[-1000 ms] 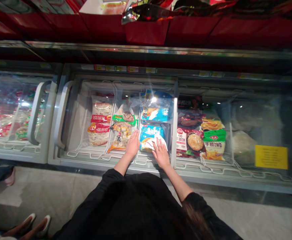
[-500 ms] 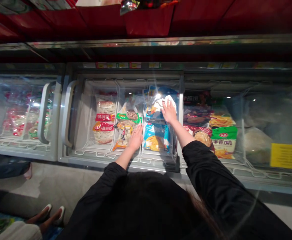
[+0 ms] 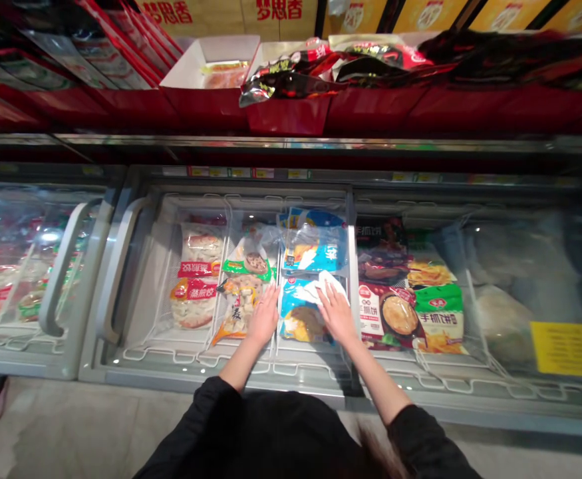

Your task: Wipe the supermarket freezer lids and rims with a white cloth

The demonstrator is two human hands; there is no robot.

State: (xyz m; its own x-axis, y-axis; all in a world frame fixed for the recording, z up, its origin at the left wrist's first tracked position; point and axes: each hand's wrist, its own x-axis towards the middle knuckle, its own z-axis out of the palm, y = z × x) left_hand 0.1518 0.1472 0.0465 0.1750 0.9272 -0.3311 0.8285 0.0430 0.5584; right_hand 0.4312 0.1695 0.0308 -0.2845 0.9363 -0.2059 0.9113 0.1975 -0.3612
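Under my right hand (image 3: pixel 339 317) is a white cloth (image 3: pixel 326 282), pressed against the glass lid (image 3: pixel 352 233) of a chest freezer. The fingers lie over the cloth, above a blue bag of frozen food (image 3: pixel 298 307). My left hand (image 3: pixel 265 318) rests on the same glass, fingers stretched out and holding nothing. Beneath it, inside the freezer, is an orange-and-clear bag (image 3: pixel 235 309). A second blue bag (image 3: pixel 310 243) lies farther back, beyond the cloth.
A curved grey handle (image 3: pixel 116 266) stands up at the lid's left side. Another freezer (image 3: pixel 16 362) adjoins on the left. Above the back edge, red shelf boxes (image 3: pixel 288 116) hold overhanging packets (image 3: pixel 291 76). A yellow label (image 3: pixel 570 349) sits on the right-hand glass.
My right hand has drawn the cloth across the glass toward me, from the rear blue bag to the nearer one. My left hand stays in about the same spot. The view has tilted up.
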